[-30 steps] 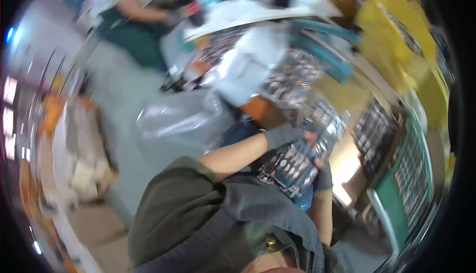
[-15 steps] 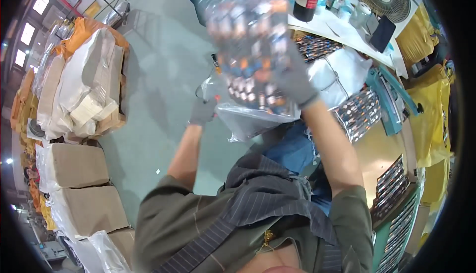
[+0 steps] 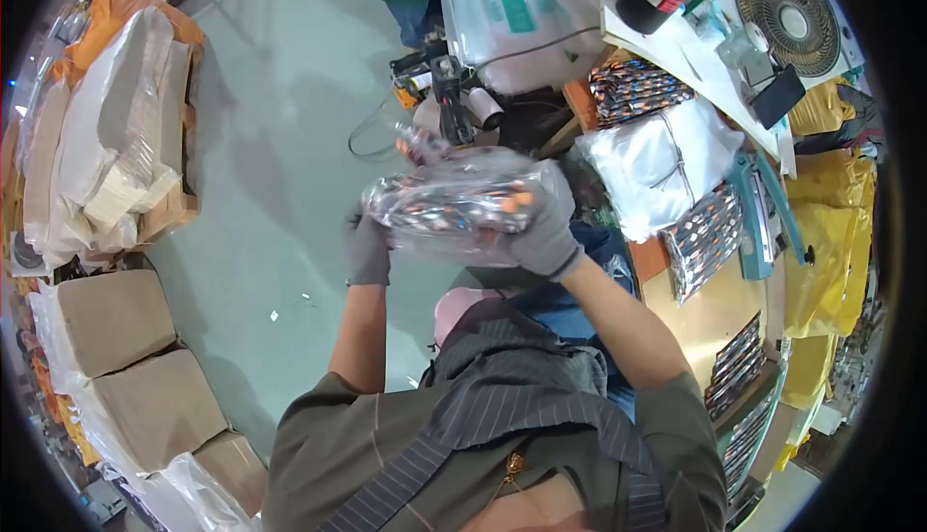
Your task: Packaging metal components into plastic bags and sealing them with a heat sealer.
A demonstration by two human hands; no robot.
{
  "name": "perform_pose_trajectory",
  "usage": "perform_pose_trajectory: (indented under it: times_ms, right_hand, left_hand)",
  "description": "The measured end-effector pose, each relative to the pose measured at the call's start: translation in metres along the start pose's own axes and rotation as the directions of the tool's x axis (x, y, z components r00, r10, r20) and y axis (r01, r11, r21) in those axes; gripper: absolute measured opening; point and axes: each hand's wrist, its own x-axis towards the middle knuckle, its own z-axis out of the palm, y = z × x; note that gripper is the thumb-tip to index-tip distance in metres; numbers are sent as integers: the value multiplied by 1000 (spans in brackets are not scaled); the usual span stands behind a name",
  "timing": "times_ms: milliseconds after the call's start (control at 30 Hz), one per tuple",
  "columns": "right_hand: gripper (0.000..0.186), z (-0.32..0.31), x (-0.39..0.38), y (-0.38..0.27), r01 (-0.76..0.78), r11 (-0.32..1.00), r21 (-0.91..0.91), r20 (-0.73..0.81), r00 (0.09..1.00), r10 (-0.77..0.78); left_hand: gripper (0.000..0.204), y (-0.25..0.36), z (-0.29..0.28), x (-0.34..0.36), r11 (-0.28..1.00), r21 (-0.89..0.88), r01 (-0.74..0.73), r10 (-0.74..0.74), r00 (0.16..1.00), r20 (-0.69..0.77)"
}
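Bagged bundle (image 3: 454, 206), patterned stuff in clear film, is mid-frame, up off the floor (image 3: 280, 146), carried between both gloved hands. Left hand (image 3: 367, 247) is closed on its left end, right hand (image 3: 546, 233) on its right end; finger detail is blurred, so can't tell how tight. Handling, my read: light to moderate weight, since two hands carry it easily out front; contents fairly firm as a block, film outside soft and crinkly. Film is shiny, so probably slippery, gloves should help. Not obviously fragile, but film could tear if pinched by a loose fold. Best hold: both ends, palms round the packed part, not just the slack plastic. Counts: 1 bundle in hand; pieces inside can't be counted, too blurred. Similar patterned lots outside it: 4 that I can make out, namely upper-right pile (image 3: 637, 91), right-side pack (image 3: 700, 242), lower-right stack (image 3: 736, 363) and the partly hidden row (image 3: 751, 440) below that. Also 1 tied white plastic stack (image 3: 628, 175) at right of centre, 1 teal lever device (image 3: 758, 223) beside the pack on the tan surface (image 3: 690, 315), 1 fan (image 3: 792, 20), 1 dark flask (image 3: 652, 6) and 1 black flat device (image 3: 777, 96) upper right. Lower left: 3 brown cartons (image 3: 159, 406). Yellow sacks (image 3: 830, 271) far right overlap, no clean count.
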Motion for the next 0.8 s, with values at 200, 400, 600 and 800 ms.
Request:
perform_pose_trajectory:
  times_ms: [200,400,600,800]
  right_hand:
    - [56,14,-8,56,90,937,-338,443,893,74]
    - [66,37,-24,116,-12,794,-608,581,675,455]
    - [67,-46,14,115,330,475,-815,551,693,464]
    - [81,-92,66,9,62,733,-677,642,538,547]
  left_hand:
    - [27,45,23,-45,996,90,-2,-8,994,113]
    - [31,36,9,-61,938,278,-207,152,966,208]
    - [29,85,39,-89,978,123,-169,142,969,203]
    - [26,77,34,-50,874,314,-372,299,919,259]
